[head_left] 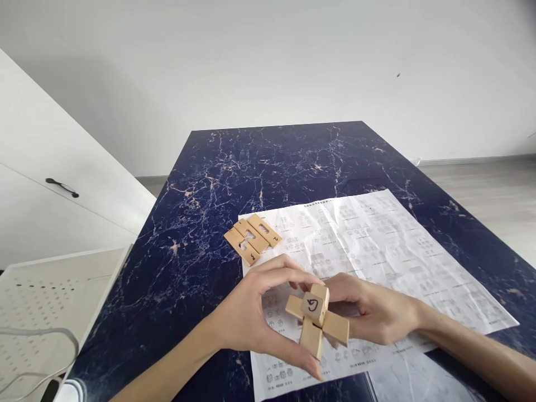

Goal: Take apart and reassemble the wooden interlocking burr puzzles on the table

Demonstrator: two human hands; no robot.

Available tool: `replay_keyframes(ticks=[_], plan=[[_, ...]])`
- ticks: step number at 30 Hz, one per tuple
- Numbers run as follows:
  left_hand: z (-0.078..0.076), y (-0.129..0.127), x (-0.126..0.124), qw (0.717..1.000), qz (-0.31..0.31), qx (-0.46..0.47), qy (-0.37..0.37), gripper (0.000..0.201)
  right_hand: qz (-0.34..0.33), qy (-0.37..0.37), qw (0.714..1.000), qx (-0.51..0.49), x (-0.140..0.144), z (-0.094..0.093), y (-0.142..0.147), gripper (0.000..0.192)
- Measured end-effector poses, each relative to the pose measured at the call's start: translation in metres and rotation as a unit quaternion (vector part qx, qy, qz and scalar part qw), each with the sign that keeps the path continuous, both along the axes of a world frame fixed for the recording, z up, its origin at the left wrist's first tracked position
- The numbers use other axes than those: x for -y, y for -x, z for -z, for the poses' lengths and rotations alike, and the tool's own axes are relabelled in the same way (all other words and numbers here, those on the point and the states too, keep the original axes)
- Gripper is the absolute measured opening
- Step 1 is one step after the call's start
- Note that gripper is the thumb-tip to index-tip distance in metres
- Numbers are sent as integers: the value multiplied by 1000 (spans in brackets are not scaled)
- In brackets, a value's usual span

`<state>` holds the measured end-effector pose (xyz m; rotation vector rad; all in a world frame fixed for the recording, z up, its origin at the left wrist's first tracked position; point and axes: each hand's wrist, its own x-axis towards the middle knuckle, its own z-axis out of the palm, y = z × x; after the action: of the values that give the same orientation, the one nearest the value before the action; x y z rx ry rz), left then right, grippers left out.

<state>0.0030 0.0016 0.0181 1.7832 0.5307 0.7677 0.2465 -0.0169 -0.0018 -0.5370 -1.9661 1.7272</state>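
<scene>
Wooden puzzle (315, 316), lettered end (312, 304) facing camera, long axis unclear

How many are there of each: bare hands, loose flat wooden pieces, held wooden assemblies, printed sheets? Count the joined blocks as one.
Bare hands: 2 (left hand, right hand)
Flat wooden pieces: 3
Wooden assembly: 1
Printed sheet: 1
Total: 7
</scene>
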Motion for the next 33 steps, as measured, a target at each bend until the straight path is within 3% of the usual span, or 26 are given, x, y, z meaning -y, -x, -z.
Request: replay_keyframes(ticks=[3,8,14,17,22,27,33], plan=[[2,-2,2,1000,-23,5,-3,61,6,40,999,-1,-1,-1,2,22],[7,-4,5,998,-58,-13,-34,58,38,15,999,16,-1,-1,4,28],[13,-3,7,992,-120,-14,-43,62,135,2,988,73,3,2,5,20],[14,-5,8,984,-164,-16,-63,65,200,-67,973,98,7,4,3,7],[16,-9,11,965,-228,-20,-124,63,277,-218,927,133,10,10,3,15],[19,-11,11,954,-231,3,-190,71,273,-281,915,101,9,15,2,13],[21,-10,10,936,-223,2,-273,74,251,-271,926,75,5,15,3,15]])
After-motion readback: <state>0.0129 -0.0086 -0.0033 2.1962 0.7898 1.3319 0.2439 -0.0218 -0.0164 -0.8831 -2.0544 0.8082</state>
